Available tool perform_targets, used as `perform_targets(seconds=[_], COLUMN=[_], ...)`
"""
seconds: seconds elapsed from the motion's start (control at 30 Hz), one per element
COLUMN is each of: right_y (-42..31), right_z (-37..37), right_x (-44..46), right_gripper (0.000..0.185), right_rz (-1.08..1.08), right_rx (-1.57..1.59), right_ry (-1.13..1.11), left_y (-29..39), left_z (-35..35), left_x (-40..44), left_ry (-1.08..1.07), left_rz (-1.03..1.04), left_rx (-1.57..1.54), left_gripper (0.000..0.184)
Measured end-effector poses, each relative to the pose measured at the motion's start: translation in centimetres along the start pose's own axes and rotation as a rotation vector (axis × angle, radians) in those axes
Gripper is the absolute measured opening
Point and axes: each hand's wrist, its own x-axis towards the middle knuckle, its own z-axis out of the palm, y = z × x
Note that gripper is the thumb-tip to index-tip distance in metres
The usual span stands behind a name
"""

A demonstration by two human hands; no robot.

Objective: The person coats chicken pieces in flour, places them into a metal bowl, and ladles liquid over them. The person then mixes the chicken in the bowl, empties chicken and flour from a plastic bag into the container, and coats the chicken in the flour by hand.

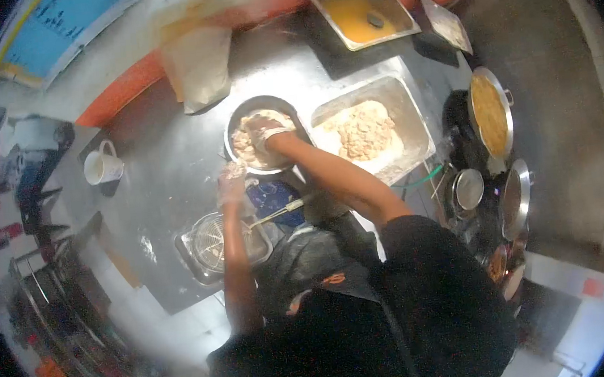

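Observation:
A round metal bowl point(228, 134) with pale, batter-coated pieces point(243, 145) stands on the steel counter. My right hand point(267, 128) reaches down into it, smeared with white coating; its fingertips are sunk among the pieces and hidden. At the bowl's near left rim is my left hand point(233, 180), its fingers caked in pale coating and closed on the rim. Right of the bowl stands a rectangular metal pan point(420, 133) with white flour and a heap of coated pieces point(368, 131) in it.
Near my left forearm, a round wire strainer point(213, 242) rests in a metal tray point(186, 254). A white mug point(102, 168) stands at left, a paper bag point(202, 71) at the back. Orange liquid point(354, 16) fills a back pan. Large pans point(491, 116) stand at right.

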Motion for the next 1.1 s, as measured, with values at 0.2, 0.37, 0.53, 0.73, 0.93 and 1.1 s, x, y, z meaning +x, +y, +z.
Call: perform_targets(seconds=[0.2, 0.37, 0.53, 0.73, 0.93, 1.1], right_y=[-6.1, -2.7, -3.0, -2.3, -3.7, -5.9], right_z=[-14.1, -11.5, -12.7, -21.8, -24.6, -16.8], right_x=[-7.5, -6.4, -5.9, -13.7, -18.8, -11.9], right_gripper=[0.045, 0.051, 0.045, 0.05, 0.043, 0.026], right_rz=[0.188, -0.044, -0.093, 0.095, 0.28, -0.069], right_rx=[0.273, 0.178, 0.133, 0.216, -0.445, -0.146], right_ry=[-0.14, 0.106, 0.201, -0.029, -0.027, 0.049], left_y=[0.2, -0.3, 0.6, 0.6, 1.0, 1.7], left_z=[0.0, -0.2, -0.7, -0.5, -1.4, -2.1], left_x=[-0.7, -0.9, -0.4, -0.9, -1.0, -0.7], left_ry=[-0.125, -0.145, -0.219, -0.252, -0.218, -0.198], left_rz=[-0.072, 0.238, -0.102, -0.298, 0.055, 0.272], left_rx=[0.093, 0.276, -0.113, -0.413, 0.226, 0.496], left_gripper=[0.034, 0.029, 0.029, 0.037, 0.041, 0.036])
